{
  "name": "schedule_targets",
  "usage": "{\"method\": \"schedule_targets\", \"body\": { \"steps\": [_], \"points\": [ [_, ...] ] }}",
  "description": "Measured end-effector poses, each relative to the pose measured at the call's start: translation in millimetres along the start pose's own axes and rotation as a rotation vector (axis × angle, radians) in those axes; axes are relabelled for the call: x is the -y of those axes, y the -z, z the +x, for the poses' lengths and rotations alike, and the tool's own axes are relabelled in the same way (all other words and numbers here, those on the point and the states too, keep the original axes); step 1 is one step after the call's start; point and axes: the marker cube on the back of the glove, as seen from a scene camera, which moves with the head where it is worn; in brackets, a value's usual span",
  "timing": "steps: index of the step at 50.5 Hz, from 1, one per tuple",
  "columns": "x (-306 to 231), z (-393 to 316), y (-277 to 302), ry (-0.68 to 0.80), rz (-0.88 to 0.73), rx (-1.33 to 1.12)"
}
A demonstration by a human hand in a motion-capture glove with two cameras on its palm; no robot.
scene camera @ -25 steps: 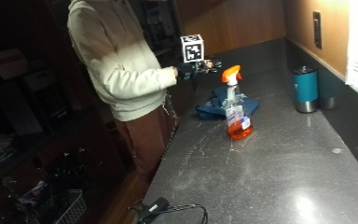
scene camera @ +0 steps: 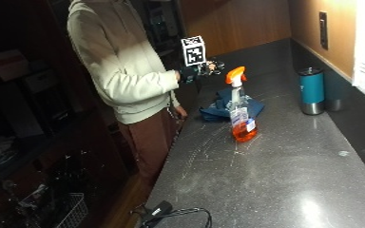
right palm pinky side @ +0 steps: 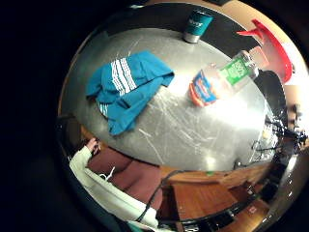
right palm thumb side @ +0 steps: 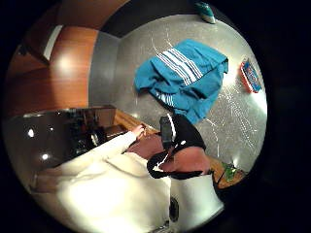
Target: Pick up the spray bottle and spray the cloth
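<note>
The spray bottle [scene camera: 243, 116] stands upright on the dark counter [scene camera: 277, 180], with orange liquid low in it and an orange trigger head. In the little finger side palm view the spray bottle [right palm pinky side: 222, 79] lies beside the cloth. The blue cloth [scene camera: 222, 108], with white stripes, lies crumpled just behind the bottle. The cloth [right palm pinky side: 128, 87] and the cloth [right palm thumb side: 187, 77] spread out below the palm. My gloved right hand [scene camera: 200, 71] hovers in the air left of the trigger head. It is apart from the bottle, with relaxed fingers holding nothing.
A teal tumbler [scene camera: 312, 90] stands by the back wall, right of the bottle. A black plug with its cable [scene camera: 163, 211] lies at the counter's near front edge. The person stands against the counter's left edge.
My right hand has sunk slightly beside the trigger head. The bottle and the cloth have not moved.
</note>
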Motion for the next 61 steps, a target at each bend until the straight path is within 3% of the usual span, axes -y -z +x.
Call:
{"method": "schedule_targets", "body": {
  "steps": [6,22,61],
  "points": [
    [-5.5,-6.0,3.1,0.039,0.017,0.126],
    [-22.7,18.4,10.9,0.012,0.104,0.188],
    [-69.0,155.6,17.5,-0.17,0.605,0.504]
  ]
}}
